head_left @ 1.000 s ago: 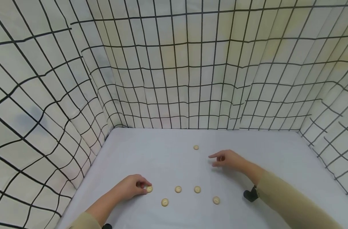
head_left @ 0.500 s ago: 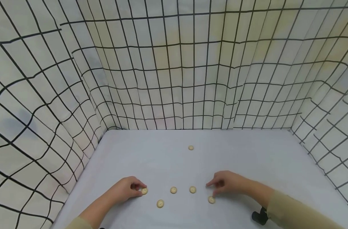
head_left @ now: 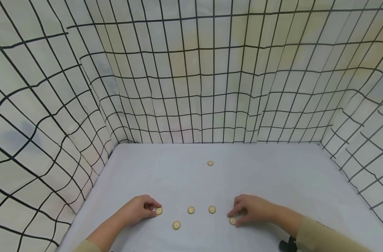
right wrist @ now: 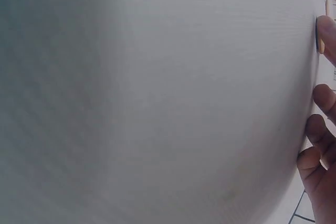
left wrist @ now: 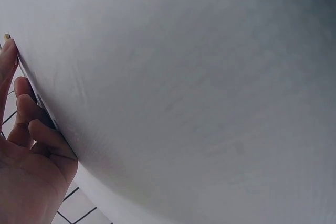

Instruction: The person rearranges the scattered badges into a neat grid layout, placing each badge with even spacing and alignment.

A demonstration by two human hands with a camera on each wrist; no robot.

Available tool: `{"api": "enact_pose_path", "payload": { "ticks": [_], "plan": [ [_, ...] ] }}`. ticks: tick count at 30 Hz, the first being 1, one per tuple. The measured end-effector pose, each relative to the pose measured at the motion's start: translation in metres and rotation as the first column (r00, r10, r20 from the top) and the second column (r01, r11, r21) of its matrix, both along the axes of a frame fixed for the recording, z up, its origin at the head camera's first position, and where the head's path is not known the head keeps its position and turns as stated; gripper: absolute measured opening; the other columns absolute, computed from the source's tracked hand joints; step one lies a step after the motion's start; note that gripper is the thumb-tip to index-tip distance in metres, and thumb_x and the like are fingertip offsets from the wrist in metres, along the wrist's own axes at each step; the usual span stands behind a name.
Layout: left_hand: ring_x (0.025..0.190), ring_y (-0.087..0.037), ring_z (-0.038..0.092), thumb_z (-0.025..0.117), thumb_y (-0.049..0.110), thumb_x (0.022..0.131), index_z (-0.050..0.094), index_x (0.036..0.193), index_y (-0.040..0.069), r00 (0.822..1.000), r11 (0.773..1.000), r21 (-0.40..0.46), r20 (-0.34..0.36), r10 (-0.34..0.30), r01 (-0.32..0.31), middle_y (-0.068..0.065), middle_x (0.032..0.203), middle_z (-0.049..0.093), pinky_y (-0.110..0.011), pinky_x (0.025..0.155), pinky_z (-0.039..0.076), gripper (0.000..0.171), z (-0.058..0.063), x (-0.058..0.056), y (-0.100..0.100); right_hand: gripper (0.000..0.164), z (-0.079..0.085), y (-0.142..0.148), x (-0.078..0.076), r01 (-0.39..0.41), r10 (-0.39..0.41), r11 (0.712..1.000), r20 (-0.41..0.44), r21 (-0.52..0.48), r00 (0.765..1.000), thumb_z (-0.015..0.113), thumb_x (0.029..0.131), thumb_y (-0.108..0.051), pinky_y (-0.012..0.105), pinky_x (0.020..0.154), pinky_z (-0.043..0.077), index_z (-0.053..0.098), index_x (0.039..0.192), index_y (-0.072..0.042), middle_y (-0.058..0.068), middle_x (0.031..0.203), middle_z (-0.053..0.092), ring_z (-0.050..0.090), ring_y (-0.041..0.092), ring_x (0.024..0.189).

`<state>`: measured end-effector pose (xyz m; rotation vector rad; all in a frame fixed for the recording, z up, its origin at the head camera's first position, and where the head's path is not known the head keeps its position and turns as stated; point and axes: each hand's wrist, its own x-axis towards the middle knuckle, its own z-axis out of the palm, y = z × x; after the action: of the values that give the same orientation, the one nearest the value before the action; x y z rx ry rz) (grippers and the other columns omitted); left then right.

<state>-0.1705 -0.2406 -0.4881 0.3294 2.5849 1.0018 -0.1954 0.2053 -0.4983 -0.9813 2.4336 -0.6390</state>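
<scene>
My left hand [head_left: 136, 210] pinches a round cream-coloured button [head_left: 159, 211] between thumb and index finger at the left of the white table. On the right side, my right hand [head_left: 253, 210] has thumb and index finger around the edges of another such button [head_left: 232, 221]. Each button lies flat at the tabletop. In the left wrist view, a sliver of a button [left wrist: 7, 36] shows by the fingertips, the other fingers curled against the cloth. The right wrist view has a button's edge [right wrist: 319, 43] beside a fingertip.
Between the hands lie three more buttons: a front one [head_left: 176, 225], a middle one [head_left: 191, 210] and one to its right [head_left: 212, 209]. Farther back sits a single button [head_left: 210, 163]. White walls with a black grid [head_left: 191, 77] enclose the white-covered table [head_left: 166, 168].
My right hand has come from the back right down toward the front and closed its fingers on the right button. The left hand keeps its pinch; the head view has shifted slightly.
</scene>
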Motion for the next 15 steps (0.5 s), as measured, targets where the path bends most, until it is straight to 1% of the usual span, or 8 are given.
{"api": "enact_pose_path", "payload": {
  "ticks": [11,15],
  "plan": [
    [0.076,-0.013,0.049,0.081,0.02,0.082,0.077,0.103,0.017,1.0,1.0,0.008,0.002,-0.009,0.009,0.003,0.084,0.056,-0.026,0.065,0.041,0.022,-0.0016,-0.001,-0.0014,0.027,-0.0022,-0.0024,-0.0009,-0.03,0.032,0.999,-0.057,0.034,0.998,0.08,0.081,-0.043,0.021,0.07,0.041,0.077,0.107,-0.038,-0.023,0.088,0.053,0.045,0.0,0.078],
    [0.076,-0.014,0.049,0.081,0.02,0.082,0.077,0.103,0.017,1.0,1.0,0.013,0.009,-0.007,0.007,0.003,0.084,0.056,-0.026,0.065,0.042,0.022,-0.0015,-0.0014,-0.0013,0.026,-0.001,-0.0025,-0.0028,-0.034,0.035,0.999,-0.047,0.017,0.998,0.08,0.08,-0.042,0.021,0.07,0.042,0.077,0.106,-0.037,-0.023,0.087,0.054,0.046,0.0,0.078]
  ]
}}
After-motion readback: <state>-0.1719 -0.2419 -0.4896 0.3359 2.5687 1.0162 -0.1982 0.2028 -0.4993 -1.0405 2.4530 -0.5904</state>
